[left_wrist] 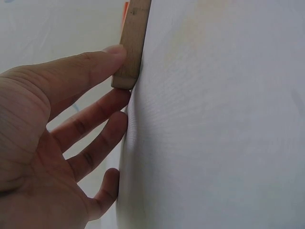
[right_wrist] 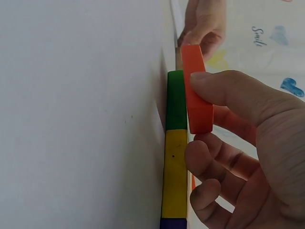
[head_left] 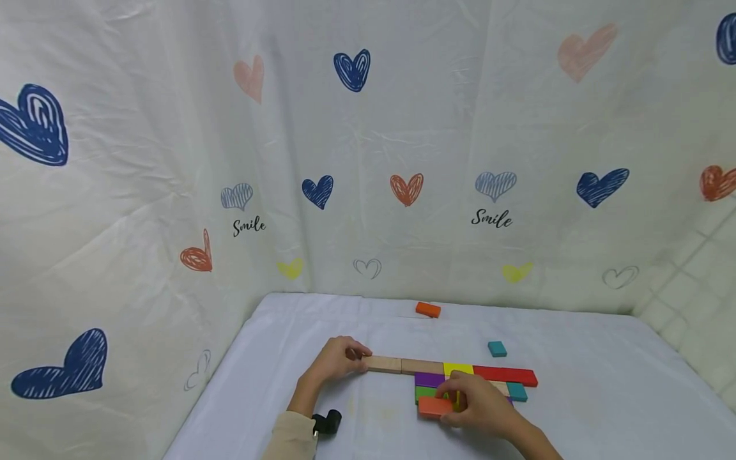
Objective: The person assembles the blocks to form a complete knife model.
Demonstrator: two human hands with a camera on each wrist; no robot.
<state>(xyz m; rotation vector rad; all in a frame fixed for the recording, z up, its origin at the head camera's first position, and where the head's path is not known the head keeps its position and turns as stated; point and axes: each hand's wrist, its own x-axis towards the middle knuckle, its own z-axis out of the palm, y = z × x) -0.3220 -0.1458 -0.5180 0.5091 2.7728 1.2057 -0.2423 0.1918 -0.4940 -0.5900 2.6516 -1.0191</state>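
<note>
In the head view my left hand [head_left: 338,359] is at the left end of a row of blocks, holding a plain wooden block [head_left: 383,364] by its end. The left wrist view shows the thumb on that block's side, the index finger mostly hidden behind it and the other fingers spread below. My right hand [head_left: 480,402] pinches an orange block [right_wrist: 194,90] between thumb and fingers. It is raised close over a green block [right_wrist: 176,100], beside a yellow block [right_wrist: 175,174]. Behind the orange block lies a purple block [head_left: 429,379].
The back row continues with a second wooden block [head_left: 422,367], a yellow block [head_left: 458,368] and a long red block [head_left: 506,375]. A teal block [head_left: 517,391] sits at the right end of the second row. Farther back lie another teal block [head_left: 497,349] and an orange-red block [head_left: 428,310].
</note>
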